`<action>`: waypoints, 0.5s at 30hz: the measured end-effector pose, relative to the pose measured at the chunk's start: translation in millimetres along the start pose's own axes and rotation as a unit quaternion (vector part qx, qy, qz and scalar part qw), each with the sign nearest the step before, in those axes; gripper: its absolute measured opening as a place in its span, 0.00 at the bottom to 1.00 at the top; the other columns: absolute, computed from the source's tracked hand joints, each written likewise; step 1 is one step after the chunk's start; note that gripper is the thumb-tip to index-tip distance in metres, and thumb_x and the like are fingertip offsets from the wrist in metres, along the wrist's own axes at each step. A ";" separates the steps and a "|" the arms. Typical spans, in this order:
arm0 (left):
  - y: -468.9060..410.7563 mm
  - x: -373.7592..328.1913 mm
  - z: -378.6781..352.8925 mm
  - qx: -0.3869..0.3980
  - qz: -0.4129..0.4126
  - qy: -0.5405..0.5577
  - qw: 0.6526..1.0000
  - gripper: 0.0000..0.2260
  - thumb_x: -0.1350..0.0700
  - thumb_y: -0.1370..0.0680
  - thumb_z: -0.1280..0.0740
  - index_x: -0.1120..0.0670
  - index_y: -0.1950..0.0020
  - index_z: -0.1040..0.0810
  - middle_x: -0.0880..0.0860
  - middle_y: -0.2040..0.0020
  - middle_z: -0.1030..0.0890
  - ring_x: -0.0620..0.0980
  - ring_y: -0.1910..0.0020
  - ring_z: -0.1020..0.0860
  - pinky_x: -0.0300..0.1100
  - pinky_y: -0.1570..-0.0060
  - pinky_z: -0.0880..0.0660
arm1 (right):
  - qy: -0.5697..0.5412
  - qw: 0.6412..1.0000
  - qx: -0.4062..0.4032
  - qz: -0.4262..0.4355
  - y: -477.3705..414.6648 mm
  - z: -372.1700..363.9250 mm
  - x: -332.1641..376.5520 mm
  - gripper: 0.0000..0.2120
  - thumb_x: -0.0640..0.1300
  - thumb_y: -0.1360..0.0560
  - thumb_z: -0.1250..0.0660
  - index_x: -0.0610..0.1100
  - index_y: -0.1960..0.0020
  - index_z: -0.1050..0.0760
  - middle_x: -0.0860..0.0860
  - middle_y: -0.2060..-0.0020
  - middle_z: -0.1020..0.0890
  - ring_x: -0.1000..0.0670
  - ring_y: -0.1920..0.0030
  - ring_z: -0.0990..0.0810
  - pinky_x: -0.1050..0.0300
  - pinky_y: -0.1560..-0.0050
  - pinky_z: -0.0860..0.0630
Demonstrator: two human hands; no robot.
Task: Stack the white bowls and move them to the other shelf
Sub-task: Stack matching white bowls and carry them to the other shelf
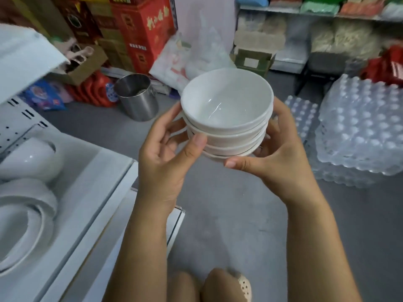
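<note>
A stack of several white bowls (226,101) is held in the air over the grey floor, in the middle of the view. My left hand (165,153) grips the stack's left side, thumb on the lower bowls. My right hand (274,158) cups the right side and the bottom, its thumb under the lowest bowl. More white bowls (26,205) lie on their sides on the white shelf (87,192) at the lower left.
A steel pot (137,97) stands on the floor behind the stack. Shrink-wrapped packs of water bottles (359,131) are piled at the right. Red cartons (144,29) and plastic bags sit at the back. A second shelf (287,59) with packaged goods runs along the far right.
</note>
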State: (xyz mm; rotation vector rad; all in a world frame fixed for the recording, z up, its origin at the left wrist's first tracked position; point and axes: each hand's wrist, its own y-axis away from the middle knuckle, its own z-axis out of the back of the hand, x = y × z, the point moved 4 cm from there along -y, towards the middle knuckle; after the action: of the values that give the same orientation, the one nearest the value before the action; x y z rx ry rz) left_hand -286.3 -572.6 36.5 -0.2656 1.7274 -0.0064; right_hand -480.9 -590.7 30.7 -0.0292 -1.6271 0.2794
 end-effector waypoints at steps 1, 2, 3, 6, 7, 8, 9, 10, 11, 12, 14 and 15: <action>-10.0 -11.8 -8.0 0.005 0.003 0.007 1.000 0.27 0.53 0.29 0.24 0.46 0.30 0.24 0.48 0.36 0.18 0.51 0.33 0.21 0.65 0.34 0.25 | 0.000 1.000 -0.008 -0.004 -8.2 5.7 14.8 0.56 0.33 0.42 0.18 0.46 0.21 0.42 0.46 0.26 0.27 0.47 0.27 0.26 0.40 0.28 0.28; -19.6 -24.4 -16.3 0.009 0.005 0.014 1.000 0.27 0.53 0.30 0.24 0.45 0.31 0.24 0.48 0.37 0.17 0.51 0.33 0.21 0.65 0.34 0.26 | 0.002 1.000 -0.017 -0.006 -15.7 11.9 30.4 0.56 0.34 0.42 0.17 0.47 0.21 0.41 0.47 0.26 0.27 0.47 0.27 0.26 0.40 0.28 0.28; -29.1 -37.3 -24.9 0.016 0.007 0.020 1.000 0.26 0.52 0.30 0.24 0.44 0.32 0.23 0.48 0.37 0.17 0.52 0.34 0.21 0.65 0.34 0.26 | 0.006 1.000 -0.027 -0.008 -22.2 17.8 46.4 0.55 0.35 0.42 0.17 0.48 0.21 0.41 0.48 0.27 0.26 0.48 0.27 0.26 0.41 0.28 0.27; -55.0 -81.7 -54.8 0.045 0.006 0.032 0.998 0.26 0.52 0.31 0.24 0.45 0.33 0.22 0.47 0.39 0.16 0.52 0.35 0.20 0.66 0.34 0.27 | 0.017 0.998 -0.055 -0.010 -37.8 33.3 98.6 0.55 0.36 0.42 0.17 0.50 0.22 0.40 0.49 0.27 0.26 0.48 0.28 0.25 0.42 0.29 0.27; -63.1 -97.7 -65.0 0.055 0.004 0.033 0.998 0.26 0.52 0.31 0.24 0.45 0.33 0.22 0.47 0.38 0.17 0.51 0.35 0.20 0.66 0.34 0.27 | 0.019 0.998 -0.064 -0.007 -42.3 38.2 117.1 0.55 0.35 0.42 0.17 0.50 0.22 0.40 0.49 0.27 0.26 0.48 0.28 0.25 0.41 0.29 0.27; -71.0 -114.2 -74.9 0.066 0.002 0.032 0.997 0.25 0.51 0.31 0.23 0.44 0.34 0.22 0.48 0.37 0.17 0.52 0.35 0.20 0.67 0.34 0.26 | 0.021 0.997 -0.073 -0.003 -46.6 43.1 135.9 0.55 0.35 0.42 0.18 0.50 0.21 0.40 0.50 0.27 0.26 0.48 0.28 0.25 0.40 0.29 0.27; -79.0 -131.3 -84.9 0.078 -0.001 0.032 0.996 0.25 0.51 0.31 0.23 0.43 0.35 0.21 0.49 0.37 0.17 0.52 0.35 0.20 0.67 0.35 0.26 | 0.023 0.996 -0.083 0.001 -50.6 47.9 154.8 0.54 0.34 0.41 0.18 0.50 0.21 0.40 0.50 0.27 0.26 0.48 0.28 0.25 0.40 0.29 0.27; -86.4 -148.7 -95.1 0.091 -0.003 0.032 0.995 0.24 0.51 0.31 0.23 0.42 0.35 0.20 0.50 0.36 0.18 0.54 0.35 0.20 0.67 0.35 0.25 | 0.025 0.995 -0.095 0.003 -53.6 52.5 173.9 0.54 0.34 0.41 0.18 0.50 0.21 0.40 0.50 0.27 0.26 0.48 0.28 0.25 0.39 0.29 0.27; -93.4 -165.5 -105.4 0.104 -0.006 0.031 0.994 0.23 0.50 0.31 0.23 0.41 0.36 0.20 0.51 0.36 0.18 0.54 0.35 0.20 0.67 0.36 0.25 | 0.031 0.994 -0.108 0.008 -56.6 57.7 191.6 0.54 0.34 0.41 0.18 0.50 0.22 0.39 0.51 0.27 0.25 0.48 0.28 0.24 0.39 0.30 0.26; -99.5 -181.1 -115.0 0.116 -0.011 0.029 0.993 0.23 0.50 0.30 0.23 0.40 0.36 0.20 0.51 0.36 0.18 0.55 0.35 0.20 0.66 0.37 0.24 | 0.038 0.992 -0.120 0.013 -59.3 62.6 208.1 0.54 0.35 0.41 0.17 0.51 0.22 0.39 0.50 0.28 0.25 0.48 0.29 0.23 0.38 0.31 0.25; -110.8 -208.9 -132.3 0.140 -0.022 0.025 0.990 0.23 0.48 0.30 0.23 0.38 0.36 0.20 0.51 0.36 0.18 0.53 0.36 0.20 0.64 0.38 0.23 | 0.053 0.988 -0.143 0.027 -64.9 71.9 238.8 0.53 0.38 0.41 0.16 0.53 0.23 0.38 0.51 0.30 0.23 0.48 0.32 0.21 0.38 0.34 0.23; -116.1 -219.9 -139.4 0.151 -0.027 0.024 0.988 0.23 0.47 0.30 0.23 0.38 0.36 0.20 0.50 0.36 0.18 0.53 0.36 0.19 0.63 0.38 0.22 | 0.061 0.986 -0.154 0.036 -67.5 75.8 251.7 0.53 0.39 0.42 0.16 0.54 0.23 0.38 0.52 0.30 0.22 0.49 0.32 0.21 0.39 0.34 0.22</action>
State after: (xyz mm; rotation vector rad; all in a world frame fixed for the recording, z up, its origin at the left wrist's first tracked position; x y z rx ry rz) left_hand -369.2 -666.1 292.7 -0.0893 1.7390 -0.3142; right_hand -565.6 -621.2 286.8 -0.3351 -1.5368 0.0769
